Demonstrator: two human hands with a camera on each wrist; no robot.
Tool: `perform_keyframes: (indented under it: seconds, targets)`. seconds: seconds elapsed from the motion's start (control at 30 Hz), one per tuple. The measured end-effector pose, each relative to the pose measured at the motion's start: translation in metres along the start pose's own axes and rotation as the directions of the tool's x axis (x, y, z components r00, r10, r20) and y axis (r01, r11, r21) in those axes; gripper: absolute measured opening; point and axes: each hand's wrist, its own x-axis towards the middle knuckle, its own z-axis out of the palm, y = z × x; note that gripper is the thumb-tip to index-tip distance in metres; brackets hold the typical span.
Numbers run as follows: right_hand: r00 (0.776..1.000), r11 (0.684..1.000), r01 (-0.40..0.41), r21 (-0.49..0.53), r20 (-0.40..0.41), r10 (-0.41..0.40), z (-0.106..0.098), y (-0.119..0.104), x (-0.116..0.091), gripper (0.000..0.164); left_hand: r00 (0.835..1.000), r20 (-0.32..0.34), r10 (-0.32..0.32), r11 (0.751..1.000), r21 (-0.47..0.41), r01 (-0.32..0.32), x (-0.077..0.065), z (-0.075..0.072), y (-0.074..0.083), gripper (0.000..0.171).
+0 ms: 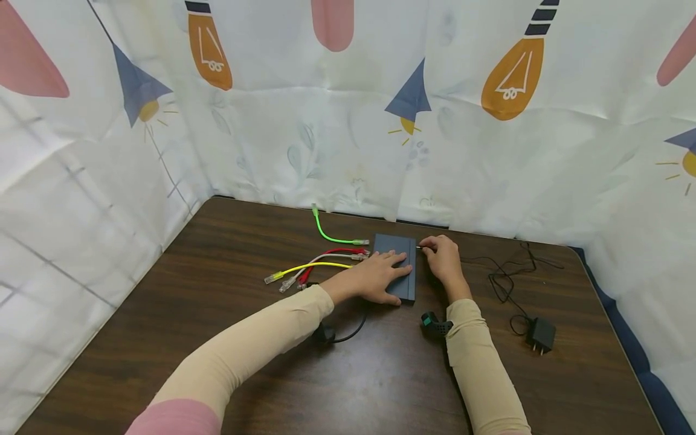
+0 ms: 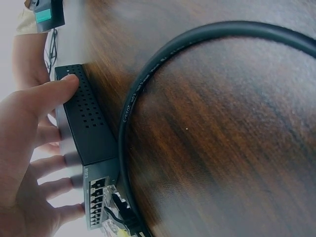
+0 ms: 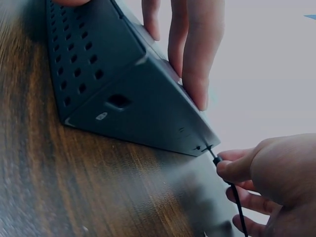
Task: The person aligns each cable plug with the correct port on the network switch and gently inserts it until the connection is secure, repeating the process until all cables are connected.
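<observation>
A dark blue-grey network switch [image 1: 391, 242] lies flat on the brown table. My left hand [image 1: 380, 278] rests on its top with fingers spread, and in the left wrist view the thumb [image 2: 69, 88] touches the perforated side. A row of ports [image 2: 97, 201] shows on the left face. My right hand [image 1: 443, 258] pinches a thin black power plug [image 3: 217, 161] between thumb and fingers at the far end of the switch's right face. The metal tip meets that face; how deep it sits, I cannot tell. Its cord [image 3: 238, 205] trails from the hand.
A black power adapter [image 1: 541, 334] lies to the right, its tangled cord [image 1: 502, 284] behind. Left of the switch are green [image 1: 326, 234], red [image 1: 342, 249], white [image 1: 321, 260] and yellow [image 1: 304, 266] network cables. A thick black cable [image 2: 129, 94] curves near the left hand.
</observation>
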Motion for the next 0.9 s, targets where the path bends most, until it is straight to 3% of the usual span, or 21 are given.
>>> perform_keyframes:
  seconds: [0.9]
  targets:
    - [0.999, 0.999, -0.032, 0.021, -0.019, 0.033, -0.0002, -0.0017, 0.001, 0.017, 1.0, -0.005, 0.0, 1.0, -0.001, 0.0, 0.0019, 0.0033, -0.0009, 0.081]
